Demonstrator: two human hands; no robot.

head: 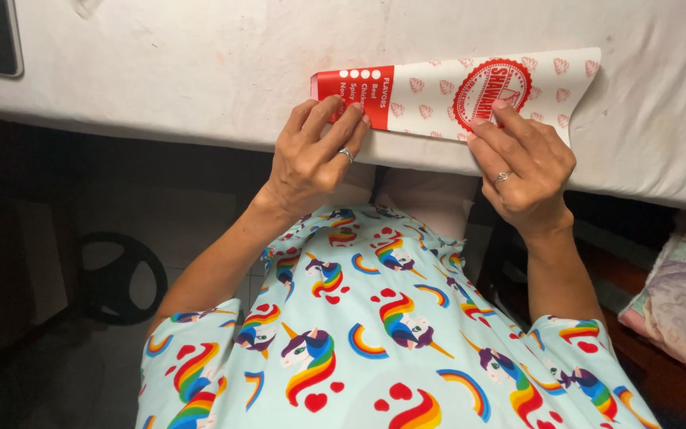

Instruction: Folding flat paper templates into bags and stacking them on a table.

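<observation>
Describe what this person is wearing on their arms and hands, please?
Both arms are bare from above the elbow down. The left hand has a silver-looking ring on one finger, and the right hand wears a thin ring too. Short, loose sleeves of a pale blue garment cover the upper arms, printed with unicorns, rainbows and red hearts. No gloves, watch or bracelets show.

The wrapper (pixel 470 91) is white with pale red hearts, a red round stamp and a red end. The cloth (pixel 200 63) is white. The dress (pixel 375 342) is light blue with rainbow unicorns and red hearts.
</observation>
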